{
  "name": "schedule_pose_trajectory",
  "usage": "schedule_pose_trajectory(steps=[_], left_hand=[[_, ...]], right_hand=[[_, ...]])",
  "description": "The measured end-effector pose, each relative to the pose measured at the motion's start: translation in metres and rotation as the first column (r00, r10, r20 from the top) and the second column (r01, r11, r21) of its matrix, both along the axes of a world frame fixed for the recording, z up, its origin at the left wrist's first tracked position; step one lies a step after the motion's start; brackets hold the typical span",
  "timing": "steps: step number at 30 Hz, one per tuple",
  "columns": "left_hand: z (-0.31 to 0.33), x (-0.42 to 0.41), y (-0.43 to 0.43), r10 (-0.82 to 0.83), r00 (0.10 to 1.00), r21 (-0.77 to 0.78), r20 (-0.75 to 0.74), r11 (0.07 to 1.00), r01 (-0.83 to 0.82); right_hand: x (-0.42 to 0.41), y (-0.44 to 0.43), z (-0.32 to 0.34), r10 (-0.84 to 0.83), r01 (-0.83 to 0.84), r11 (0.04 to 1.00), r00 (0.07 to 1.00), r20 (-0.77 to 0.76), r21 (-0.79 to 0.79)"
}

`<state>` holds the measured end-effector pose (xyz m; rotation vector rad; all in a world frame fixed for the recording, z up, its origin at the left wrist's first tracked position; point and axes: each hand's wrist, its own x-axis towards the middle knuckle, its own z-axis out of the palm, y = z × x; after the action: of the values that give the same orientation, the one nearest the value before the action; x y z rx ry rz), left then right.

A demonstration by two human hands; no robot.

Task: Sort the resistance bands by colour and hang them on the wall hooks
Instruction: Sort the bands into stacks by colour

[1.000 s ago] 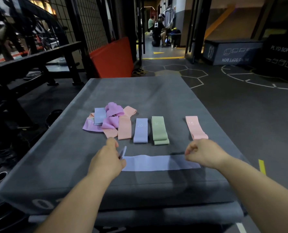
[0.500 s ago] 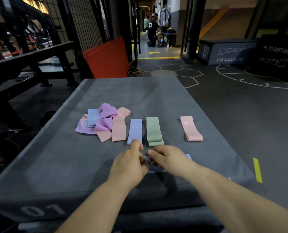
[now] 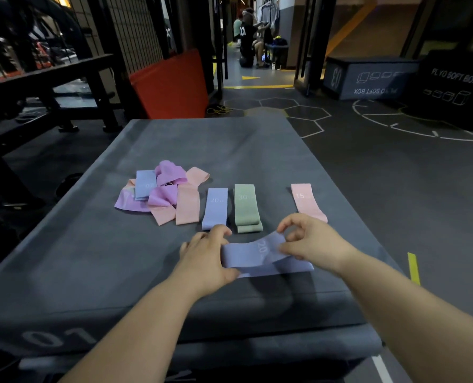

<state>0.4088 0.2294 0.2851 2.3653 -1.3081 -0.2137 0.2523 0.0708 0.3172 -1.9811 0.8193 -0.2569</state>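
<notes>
Head view: left hand (image 3: 205,258) grips and hides the left end of lilac-blue band (image 3: 252,257); right hand (image 3: 310,244) pinches its raised fold; band lies between the hands on soft box (image 3: 91,258)

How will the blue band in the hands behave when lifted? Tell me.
Likely floppy: the blue band sags and folds between the left hand and right hand. Probably light, since a mere pinch raises its end. Flat fabric, so unlikely to roll.

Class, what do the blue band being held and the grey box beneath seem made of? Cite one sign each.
The blue band: probably matte woven elastic fabric; it folds limply. The grey box: perhaps matte vinyl over foam; soft rounded edges.
</notes>
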Motion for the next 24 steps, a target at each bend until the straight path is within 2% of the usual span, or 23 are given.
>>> schedule_pose_trajectory(steps=[5,13,24], left_hand=[[-0.001,-0.002,-0.002,-0.002,1.0,-0.006,-0.022,1.0,0.002],[0.001,-0.005,-0.001,-0.019,0.999,0.002,-0.038,1.0,0.019],[0.008,-0.004,0.001,-0.058,0.998,0.088,-0.029,0.994,0.06]], right_hand=[[-0.016,-0.014,0.004,-0.041,0.043,0.999,0.996,-0.074,0.018],[-0.023,-0.021,-0.002,-0.096,0.085,0.995,0.971,-0.218,-0.058],[-0.017,-0.025,-0.013,-0.139,0.087,0.984,0.924,-0.357,-0.158]])
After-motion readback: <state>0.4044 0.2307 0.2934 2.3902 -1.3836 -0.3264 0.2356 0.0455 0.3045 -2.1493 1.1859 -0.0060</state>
